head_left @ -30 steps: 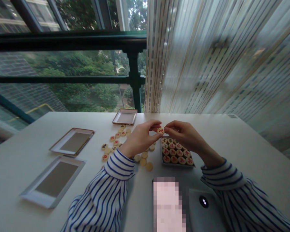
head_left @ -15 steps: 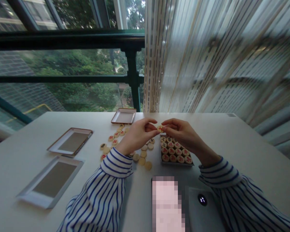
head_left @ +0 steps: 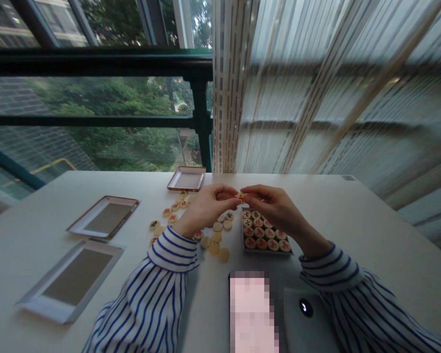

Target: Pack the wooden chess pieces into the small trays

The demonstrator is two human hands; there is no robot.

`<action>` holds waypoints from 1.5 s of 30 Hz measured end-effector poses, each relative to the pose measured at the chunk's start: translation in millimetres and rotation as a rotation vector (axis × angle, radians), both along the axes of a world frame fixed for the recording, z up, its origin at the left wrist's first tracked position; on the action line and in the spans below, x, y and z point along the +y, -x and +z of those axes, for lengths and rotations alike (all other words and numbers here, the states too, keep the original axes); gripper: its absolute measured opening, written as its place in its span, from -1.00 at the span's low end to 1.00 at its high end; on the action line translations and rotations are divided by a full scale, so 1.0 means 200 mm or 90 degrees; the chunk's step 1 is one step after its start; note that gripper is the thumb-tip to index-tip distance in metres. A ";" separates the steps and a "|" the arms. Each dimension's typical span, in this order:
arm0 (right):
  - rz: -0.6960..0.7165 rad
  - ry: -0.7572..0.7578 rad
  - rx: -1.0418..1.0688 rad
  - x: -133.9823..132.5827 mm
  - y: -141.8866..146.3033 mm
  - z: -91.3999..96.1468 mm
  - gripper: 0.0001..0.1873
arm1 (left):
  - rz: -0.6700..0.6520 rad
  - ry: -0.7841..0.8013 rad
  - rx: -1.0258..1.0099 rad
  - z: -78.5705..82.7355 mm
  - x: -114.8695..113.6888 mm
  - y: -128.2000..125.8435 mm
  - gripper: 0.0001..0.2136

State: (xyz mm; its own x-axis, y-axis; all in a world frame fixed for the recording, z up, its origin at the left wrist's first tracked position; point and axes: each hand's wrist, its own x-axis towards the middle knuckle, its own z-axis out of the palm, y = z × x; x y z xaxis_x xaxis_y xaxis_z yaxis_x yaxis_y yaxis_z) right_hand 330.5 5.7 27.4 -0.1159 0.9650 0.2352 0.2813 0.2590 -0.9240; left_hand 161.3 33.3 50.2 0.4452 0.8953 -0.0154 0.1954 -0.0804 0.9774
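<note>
Between the fingertips of both hands is one round Chinese chess piece [head_left: 240, 197] with a red character, held up above the table. My left hand [head_left: 215, 203] pinches it from the left, and my right hand [head_left: 274, 203] pinches it from the right. Under my right hand sits a shallow box [head_left: 268, 252] with rows of chess pieces [head_left: 258, 231], marked in red or black; its far right corner is hidden by the hand. Loose chess pieces [head_left: 213, 248], some showing characters and some plain, lie scattered beneath and around my left hand and forearm.
At the back stands a small brown-rimmed tray [head_left: 186, 179]. Another brown-rimmed tray [head_left: 105, 216] and a pale tray [head_left: 71, 282] lie on the left. A phone with a blurred screen [head_left: 250, 314] and a grey device with a lit round display [head_left: 306, 308] are in front.
Both hands have drawn slightly closer together around the chess piece. The whole view has shifted a little, and the lit display shows a different figure.
</note>
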 end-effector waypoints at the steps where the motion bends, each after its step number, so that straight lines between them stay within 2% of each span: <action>1: 0.001 0.003 -0.003 0.00 0.00 0.00 -0.69 | 0.001 0.000 0.003 0.00 0.00 0.00 -0.80; 15: -0.011 -0.010 -0.058 0.00 -0.01 0.03 -0.73 | -0.021 -0.014 -0.002 -0.03 0.01 0.01 -0.79; 30: -0.051 -0.042 -0.027 0.00 0.00 0.05 -0.79 | -0.018 0.011 0.004 -0.01 -0.01 -0.01 -0.76; 37: -0.015 -0.023 -0.019 0.00 -0.01 0.03 -0.75 | -0.018 -0.009 -0.009 -0.01 0.00 0.00 -0.82; 45: 0.012 -0.010 -0.001 0.00 -0.02 0.03 -0.77 | -0.027 -0.018 -0.010 -0.03 0.01 0.01 -0.79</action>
